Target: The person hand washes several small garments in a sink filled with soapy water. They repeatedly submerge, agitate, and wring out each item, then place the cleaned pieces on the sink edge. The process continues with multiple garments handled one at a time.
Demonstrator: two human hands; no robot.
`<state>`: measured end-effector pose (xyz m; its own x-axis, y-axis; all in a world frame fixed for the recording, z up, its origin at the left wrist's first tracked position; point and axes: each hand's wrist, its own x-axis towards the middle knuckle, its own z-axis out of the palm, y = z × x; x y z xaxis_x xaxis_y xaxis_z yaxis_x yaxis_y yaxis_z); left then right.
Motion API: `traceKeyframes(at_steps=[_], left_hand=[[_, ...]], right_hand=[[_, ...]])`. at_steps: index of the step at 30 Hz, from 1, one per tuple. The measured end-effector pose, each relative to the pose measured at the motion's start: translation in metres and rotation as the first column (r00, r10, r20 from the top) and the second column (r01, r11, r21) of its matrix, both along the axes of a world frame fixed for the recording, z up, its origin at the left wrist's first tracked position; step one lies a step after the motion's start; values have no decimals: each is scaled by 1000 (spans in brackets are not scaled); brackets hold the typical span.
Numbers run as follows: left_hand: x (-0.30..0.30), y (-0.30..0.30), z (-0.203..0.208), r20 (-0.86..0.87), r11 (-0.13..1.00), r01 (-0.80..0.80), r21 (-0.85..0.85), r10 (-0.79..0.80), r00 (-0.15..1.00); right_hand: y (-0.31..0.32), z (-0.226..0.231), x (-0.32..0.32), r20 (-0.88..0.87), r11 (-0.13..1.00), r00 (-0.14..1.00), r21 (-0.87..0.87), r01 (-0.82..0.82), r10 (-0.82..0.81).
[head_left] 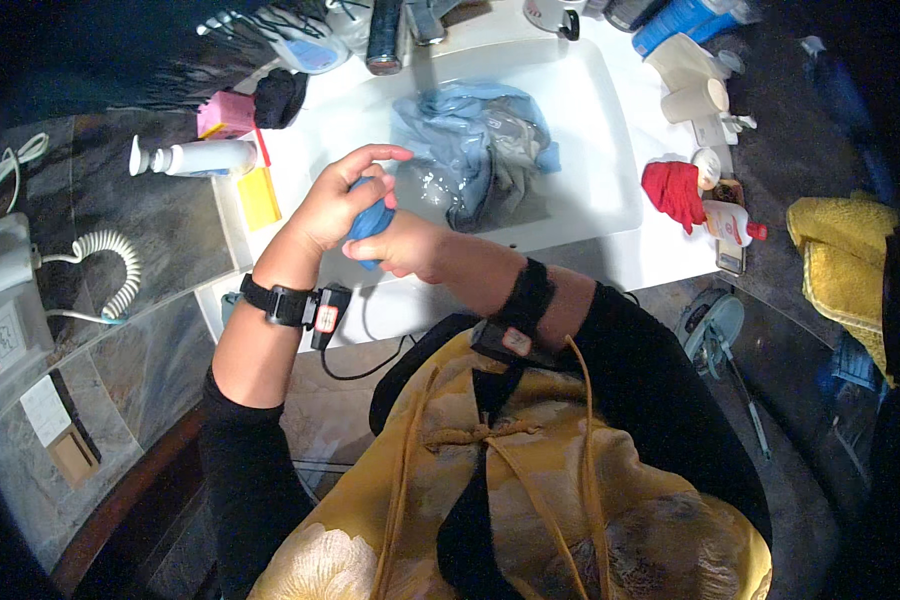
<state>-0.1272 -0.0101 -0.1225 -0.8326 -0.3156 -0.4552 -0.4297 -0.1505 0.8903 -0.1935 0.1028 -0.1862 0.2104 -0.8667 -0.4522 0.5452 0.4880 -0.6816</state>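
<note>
Both hands, left hand (340, 205) and right hand (400, 245), were clamped around a blue cloth (370, 222), just short of the soaked clothes (480, 150) beyond them. A sloppy squeeze could've dripped water off the sink (610, 130).

Both hands, left hand (335, 205) and right hand (405, 245), grip a blue cloth (370, 222); wet garments (480, 150) fill the white sink (610, 150).

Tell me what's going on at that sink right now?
A person stands at a white sink with both hands together over its near edge, squeezing a small blue cloth. The left hand wraps over it and the right hand grips it from below. A pile of light blue clothing lies soaking in the basin beyond.
</note>
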Motion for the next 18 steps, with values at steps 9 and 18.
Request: traceKeyframes(at_steps=[9,18], left_hand=[[-12,19,-55,49,936,-187,-298,210,976],[-26,18,-95,188,870,-450,-203,485,854]], right_hand=[[-1,-57,1,-153,964,963,-184,194,-223],[3,-57,-20,-226,973,946,-63,223,-231]])
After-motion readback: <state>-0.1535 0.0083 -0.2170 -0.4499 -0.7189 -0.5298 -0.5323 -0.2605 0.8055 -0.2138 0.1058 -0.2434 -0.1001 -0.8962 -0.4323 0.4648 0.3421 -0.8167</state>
